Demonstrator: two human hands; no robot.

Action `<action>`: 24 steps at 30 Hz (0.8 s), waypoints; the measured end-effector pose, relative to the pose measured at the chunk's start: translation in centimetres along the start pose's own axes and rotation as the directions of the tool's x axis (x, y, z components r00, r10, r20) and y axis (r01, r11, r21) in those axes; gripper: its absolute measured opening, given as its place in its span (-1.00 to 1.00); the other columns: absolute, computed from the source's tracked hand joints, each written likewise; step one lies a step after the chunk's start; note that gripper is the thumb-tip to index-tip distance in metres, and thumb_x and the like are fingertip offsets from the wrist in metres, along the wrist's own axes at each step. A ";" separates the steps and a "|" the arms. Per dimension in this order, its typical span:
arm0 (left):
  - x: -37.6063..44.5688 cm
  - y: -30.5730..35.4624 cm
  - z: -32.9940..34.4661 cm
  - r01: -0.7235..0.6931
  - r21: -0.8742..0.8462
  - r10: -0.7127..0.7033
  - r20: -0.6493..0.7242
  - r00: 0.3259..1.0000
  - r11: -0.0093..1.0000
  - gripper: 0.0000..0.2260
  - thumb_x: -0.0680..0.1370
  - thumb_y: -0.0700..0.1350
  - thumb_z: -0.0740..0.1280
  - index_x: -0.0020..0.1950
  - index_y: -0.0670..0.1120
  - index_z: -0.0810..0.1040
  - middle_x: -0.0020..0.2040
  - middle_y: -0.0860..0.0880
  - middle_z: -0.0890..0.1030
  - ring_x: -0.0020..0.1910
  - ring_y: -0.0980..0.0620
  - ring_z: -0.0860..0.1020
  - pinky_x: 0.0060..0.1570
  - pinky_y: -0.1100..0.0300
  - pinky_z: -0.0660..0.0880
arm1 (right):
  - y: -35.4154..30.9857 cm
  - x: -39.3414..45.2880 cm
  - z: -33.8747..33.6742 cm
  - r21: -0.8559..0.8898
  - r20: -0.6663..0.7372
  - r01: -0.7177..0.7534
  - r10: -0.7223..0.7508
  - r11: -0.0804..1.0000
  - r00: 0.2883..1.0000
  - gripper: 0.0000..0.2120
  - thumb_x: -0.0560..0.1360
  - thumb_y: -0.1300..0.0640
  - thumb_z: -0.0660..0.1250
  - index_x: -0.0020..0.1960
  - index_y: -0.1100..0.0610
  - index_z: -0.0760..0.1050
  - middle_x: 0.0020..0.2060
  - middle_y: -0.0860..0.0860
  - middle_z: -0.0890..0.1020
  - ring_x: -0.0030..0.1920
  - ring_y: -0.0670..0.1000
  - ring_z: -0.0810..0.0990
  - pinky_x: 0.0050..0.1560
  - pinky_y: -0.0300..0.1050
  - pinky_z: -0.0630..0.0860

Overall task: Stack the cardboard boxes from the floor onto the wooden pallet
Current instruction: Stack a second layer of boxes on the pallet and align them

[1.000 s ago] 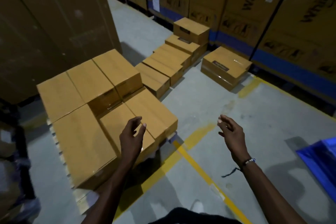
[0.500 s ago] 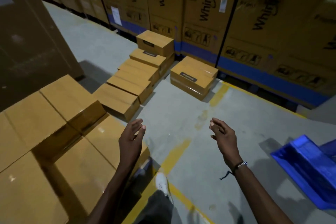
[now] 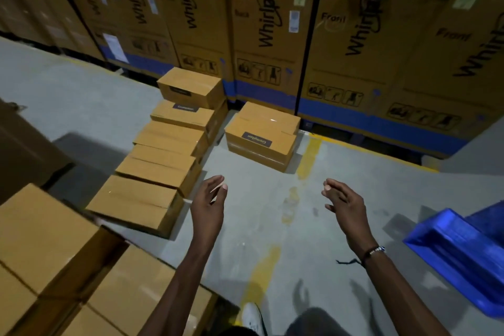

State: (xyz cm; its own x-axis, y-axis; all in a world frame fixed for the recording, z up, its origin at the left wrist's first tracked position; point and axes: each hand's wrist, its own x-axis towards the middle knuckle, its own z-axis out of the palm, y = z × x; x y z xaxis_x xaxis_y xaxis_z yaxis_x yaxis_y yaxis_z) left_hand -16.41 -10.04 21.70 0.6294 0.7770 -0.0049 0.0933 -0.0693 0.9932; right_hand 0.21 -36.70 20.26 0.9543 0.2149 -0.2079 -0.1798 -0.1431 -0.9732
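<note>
Reaching for the next box on the floor

The nearest cardboard box (image 3: 133, 203) lies on the floor (image 3: 272, 199), first in a row just beside the stacked boxes (image 3: 54, 254). Your left hand (image 3: 208, 206) and right hand (image 3: 345, 206) are relaxed open and hold nothing. Take the box by two opposite sides and bend your knees.

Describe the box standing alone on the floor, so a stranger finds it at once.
Look at the wall of tall Whirlpool cartons. At its foot, right of the row of boxes, lies the lone box. Unlike its neighbours, it touches no other box and has a dark label facing up.
</note>
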 end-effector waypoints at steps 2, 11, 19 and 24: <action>3.0 -0.2 1.3 0.005 0.006 -0.005 0.013 1.000 1.000 -0.81 0.66 -0.11 0.41 0.27 0.02 0.63 0.20 0.13 0.69 0.22 0.25 0.62 0.30 0.09 0.55 | 0.0 2.1 0.3 0.009 -0.027 -0.028 0.028 1.000 0.999 -0.78 0.60 0.01 0.42 0.23 -0.04 0.66 0.14 -0.09 0.71 0.18 -0.06 0.67 0.19 0.08 0.63; 16.1 -2.3 10.0 0.048 0.051 -0.050 0.046 0.998 0.998 -0.82 0.66 -0.08 0.41 0.22 0.16 0.62 0.21 0.20 0.68 0.22 0.25 0.61 0.30 -0.13 0.58 | -0.2 16.9 1.1 -0.001 -0.051 -0.068 0.068 0.998 0.996 -0.74 0.59 -0.02 0.43 0.25 -0.02 0.65 0.16 -0.09 0.71 0.20 -0.05 0.67 0.20 0.11 0.63; 28.2 -1.9 20.6 0.124 0.031 -0.122 -0.065 0.990 0.992 -0.82 0.66 -0.05 0.41 0.23 0.17 0.63 0.19 0.25 0.67 0.23 0.21 0.62 0.29 -0.16 0.58 | -4.2 36.0 1.8 -0.034 0.091 -0.058 0.061 0.998 0.994 -0.77 0.59 -0.01 0.43 0.24 -0.04 0.66 0.17 -0.06 0.70 0.20 -0.03 0.66 0.19 0.10 0.63; 33.4 -0.8 26.1 0.158 0.007 -0.155 -0.157 0.975 0.987 -0.80 0.65 -0.04 0.41 0.26 0.17 0.62 0.20 0.26 0.65 0.25 0.22 0.60 0.29 -0.13 0.59 | -7.5 46.1 2.9 -0.122 0.226 -0.021 0.049 0.992 0.973 -0.79 0.61 -0.01 0.41 0.23 -0.07 0.65 0.16 -0.10 0.70 0.20 -0.05 0.66 0.19 0.10 0.63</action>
State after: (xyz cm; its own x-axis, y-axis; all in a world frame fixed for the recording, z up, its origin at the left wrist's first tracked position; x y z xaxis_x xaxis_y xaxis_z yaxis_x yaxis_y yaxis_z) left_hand 24.64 -0.36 17.75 0.4783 0.8669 -0.1403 0.1967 0.0499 0.9792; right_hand 44.84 -22.92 17.70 0.8656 0.4206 -0.2717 -0.1694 -0.2646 -0.9494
